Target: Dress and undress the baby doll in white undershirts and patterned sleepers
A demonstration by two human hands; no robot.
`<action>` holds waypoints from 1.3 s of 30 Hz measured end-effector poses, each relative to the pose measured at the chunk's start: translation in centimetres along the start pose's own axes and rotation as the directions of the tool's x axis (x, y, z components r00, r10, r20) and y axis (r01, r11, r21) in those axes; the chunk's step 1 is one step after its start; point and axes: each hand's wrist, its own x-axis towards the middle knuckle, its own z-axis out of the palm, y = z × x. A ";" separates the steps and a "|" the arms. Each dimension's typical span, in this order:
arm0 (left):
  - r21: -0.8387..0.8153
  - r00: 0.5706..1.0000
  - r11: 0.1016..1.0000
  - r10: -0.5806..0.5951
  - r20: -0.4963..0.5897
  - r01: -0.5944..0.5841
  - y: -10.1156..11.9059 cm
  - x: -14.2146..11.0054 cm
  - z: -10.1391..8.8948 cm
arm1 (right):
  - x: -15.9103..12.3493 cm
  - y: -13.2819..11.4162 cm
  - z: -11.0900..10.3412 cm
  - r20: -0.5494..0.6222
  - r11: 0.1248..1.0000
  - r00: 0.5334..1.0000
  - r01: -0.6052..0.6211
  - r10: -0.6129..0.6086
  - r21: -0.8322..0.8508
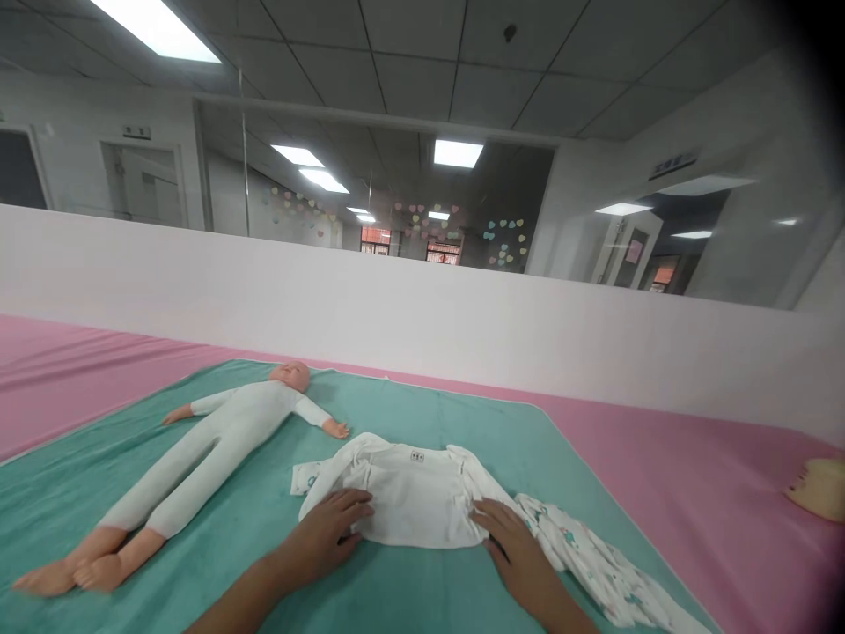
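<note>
A small white baby top (413, 497) lies spread on the green blanket (449, 405), its neckline label facing up and away from me. My left hand (334, 530) rests on its left side, fingers stretched out and slightly bent. On the opposite side, my right hand (513, 548) lies on the fabric with its fingers extended. A printed cuff (304, 478) shows at the top's left. Beyond my right hand, printed white cloth (594, 555) trails to the lower right; whether it joins the top I cannot tell. A baby doll (244, 418) in white lies face up on the left.
Pink covering (634, 467) extends under and around the blanket. A low white wall (396, 308) with glass above it runs along the back. At the far right edge sits a yellowish rounded object (819, 489), partly cut off.
</note>
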 end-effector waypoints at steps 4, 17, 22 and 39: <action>-0.005 0.999 0.999 0.051 -0.019 -0.051 0.1 0.4 0.6 | 1.1 -0.9 0.4 -0.096 0.992 0.994 0.051 -0.061 -0.112; 0.122 0.993 0.988 0.102 -0.064 -0.094 -0.9 0.9 1.0 | 0.2 -0.8 0.3 -0.209 0.995 0.977 0.028 -0.047 -0.093; -0.079 0.992 0.992 0.094 -0.080 -0.101 -0.9 0.6 0.1 | -0.1 -1.6 0.4 -0.224 0.995 0.973 0.029 -0.049 -0.093; -0.008 0.992 0.998 0.069 0.105 -0.068 0.0 0.2 -0.9 | -0.4 -2.9 -0.6 -0.155 0.949 0.987 -0.081 0.035 -0.305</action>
